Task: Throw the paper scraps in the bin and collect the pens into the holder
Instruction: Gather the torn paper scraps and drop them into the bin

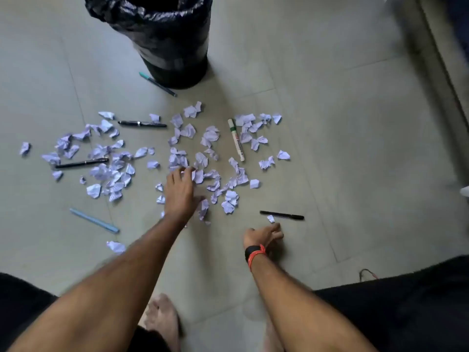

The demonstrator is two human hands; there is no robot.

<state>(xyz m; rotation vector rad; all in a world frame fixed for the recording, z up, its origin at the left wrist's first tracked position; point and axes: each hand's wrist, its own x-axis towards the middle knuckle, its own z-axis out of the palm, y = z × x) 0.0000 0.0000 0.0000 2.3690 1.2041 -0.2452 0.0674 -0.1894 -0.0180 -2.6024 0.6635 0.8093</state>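
Several crumpled white paper scraps point(206, 138) lie strewn over the tiled floor in front of a black bin point(165, 39) lined with a black bag. My left hand point(181, 191) lies palm down on the scraps in the middle, fingers spread over them. My right hand point(264, 235) rests low on the floor, fingertips just short of one small scrap point(271, 218) and a black pen point(281, 215). Other pens lie about: a green-and-white marker point(236, 139), two black pens point(142, 123) point(81, 163), a light blue pen point(94, 221) and a teal pen point(157, 84) by the bin. No holder is visible.
A lone scrap point(116, 246) lies near my left forearm. My bare foot point(162, 318) and dark-clothed knees point(396, 311) fill the bottom edge. A raised ledge or wall base point(444, 59) runs along the right side. Bare tiles stretch to the right of the scraps.
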